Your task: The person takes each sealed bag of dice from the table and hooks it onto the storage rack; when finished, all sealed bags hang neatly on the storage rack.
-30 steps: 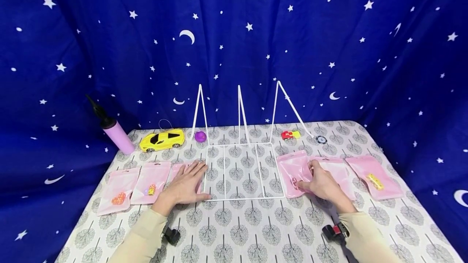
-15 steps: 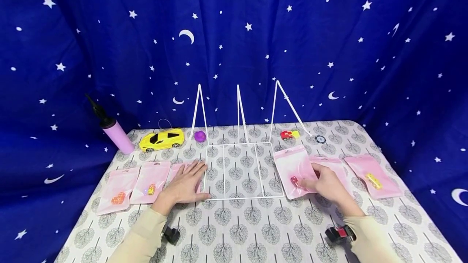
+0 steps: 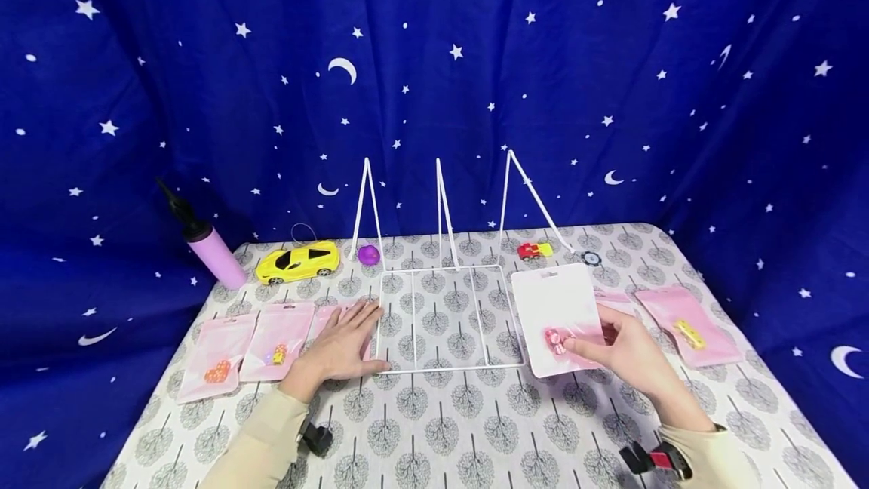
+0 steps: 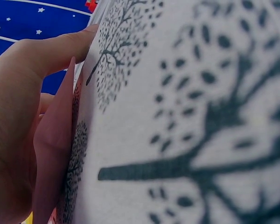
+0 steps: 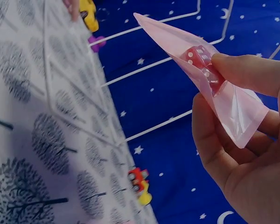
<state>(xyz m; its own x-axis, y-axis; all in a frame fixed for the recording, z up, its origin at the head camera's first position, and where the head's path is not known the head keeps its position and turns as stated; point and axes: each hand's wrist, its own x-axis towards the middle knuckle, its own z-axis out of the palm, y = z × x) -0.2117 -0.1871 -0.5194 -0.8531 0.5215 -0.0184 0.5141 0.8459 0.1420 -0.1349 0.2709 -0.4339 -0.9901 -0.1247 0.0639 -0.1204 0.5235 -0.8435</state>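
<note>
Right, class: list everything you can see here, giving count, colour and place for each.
Pink plastic pouches: five visible; held one with red dice, one behind it, yellow-item one far right, two at left.
White wire rack: one, table centre.
Yellow toy car: one, back left.
Purple ball: one, beside the car.
Pink pump bottle: one, left edge.
Red-yellow toy: one, back right.
Left hand: flat on table.
Right hand: fingers pinch the dice pouch.

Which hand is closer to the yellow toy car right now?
Left. The left hand lies flat on the table just in front of the yellow toy car; the right hand holds a pink pouch far across the wire rack.
</note>
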